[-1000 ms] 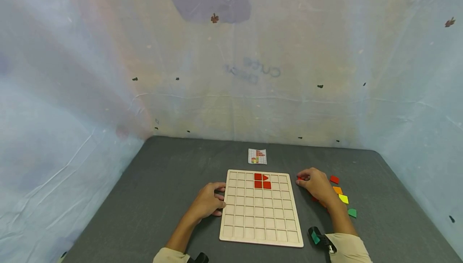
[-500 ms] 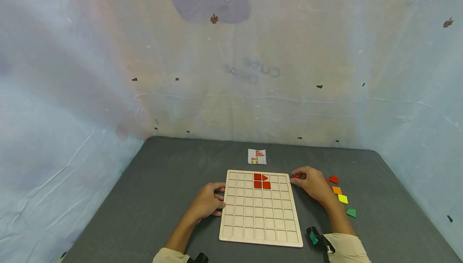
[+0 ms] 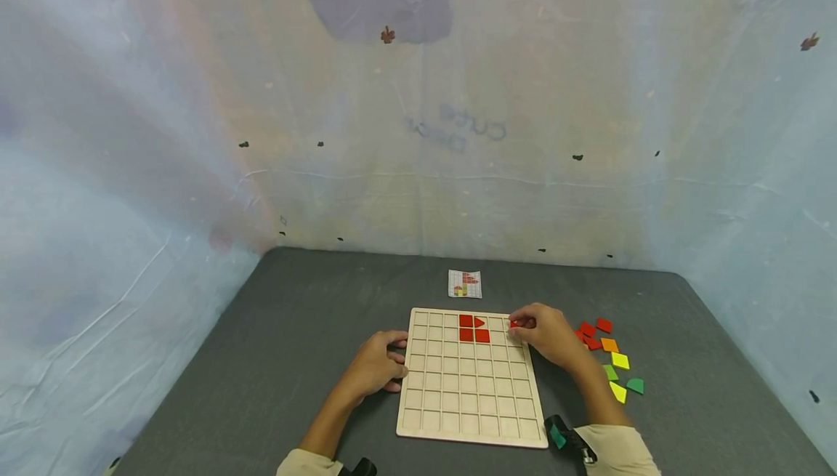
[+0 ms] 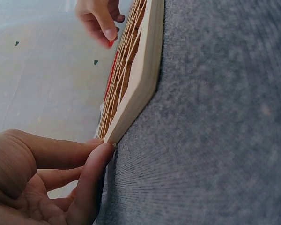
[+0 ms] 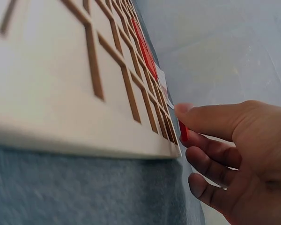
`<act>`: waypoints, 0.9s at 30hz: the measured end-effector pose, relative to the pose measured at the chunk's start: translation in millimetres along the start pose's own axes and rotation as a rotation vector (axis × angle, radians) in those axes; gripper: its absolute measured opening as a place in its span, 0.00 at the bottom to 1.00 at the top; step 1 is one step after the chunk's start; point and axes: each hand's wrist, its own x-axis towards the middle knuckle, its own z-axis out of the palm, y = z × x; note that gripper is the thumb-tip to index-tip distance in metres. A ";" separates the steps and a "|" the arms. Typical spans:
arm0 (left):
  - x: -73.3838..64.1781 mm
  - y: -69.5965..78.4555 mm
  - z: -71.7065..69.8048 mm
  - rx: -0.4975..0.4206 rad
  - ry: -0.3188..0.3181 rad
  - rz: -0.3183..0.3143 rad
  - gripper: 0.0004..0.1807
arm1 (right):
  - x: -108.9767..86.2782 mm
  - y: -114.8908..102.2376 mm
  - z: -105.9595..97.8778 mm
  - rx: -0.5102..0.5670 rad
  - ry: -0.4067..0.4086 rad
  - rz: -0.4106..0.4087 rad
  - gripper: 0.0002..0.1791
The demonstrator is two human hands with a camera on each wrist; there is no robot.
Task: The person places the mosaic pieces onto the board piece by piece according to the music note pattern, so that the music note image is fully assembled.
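Observation:
A pale wooden grid board (image 3: 467, 389) lies on the dark table, with several red tiles (image 3: 466, 320) set in its upper cells. My left hand (image 3: 374, 367) rests beside the board's left edge, thumb and fingertips touching the rim at separate spots; the left wrist view shows the thumb (image 4: 91, 183) against the side. Over the upper right of the board, my right hand (image 3: 546, 332) pinches a small red tile (image 5: 183, 131) between thumb and fingers. The hand covers most of that tile, so its shape cannot be told.
To the board's right lie loose tiles: several red ones (image 3: 587, 329), an orange one (image 3: 609, 345), yellow ones (image 3: 620, 360) and green ones (image 3: 635, 386). Beyond the board is a small printed card (image 3: 464, 284) with a coloured grid picture. A pale sheet (image 3: 418, 207) hangs behind the table.
My right hand has moved left with the red tile, from beside the board to over its upper right cells. More loose tiles now show behind it. The left hand has stayed put.

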 end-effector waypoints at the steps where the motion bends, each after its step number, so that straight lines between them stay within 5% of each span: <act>1: 0.0 -0.1 0.0 0.000 -0.001 0.000 0.37 | -0.1 -0.7 0.8 0.009 -0.005 -0.005 0.11; 27: -0.5 0.2 0.4 0.000 0.002 -0.001 0.37 | 1.0 -14.4 12.6 0.010 -0.066 -0.068 0.08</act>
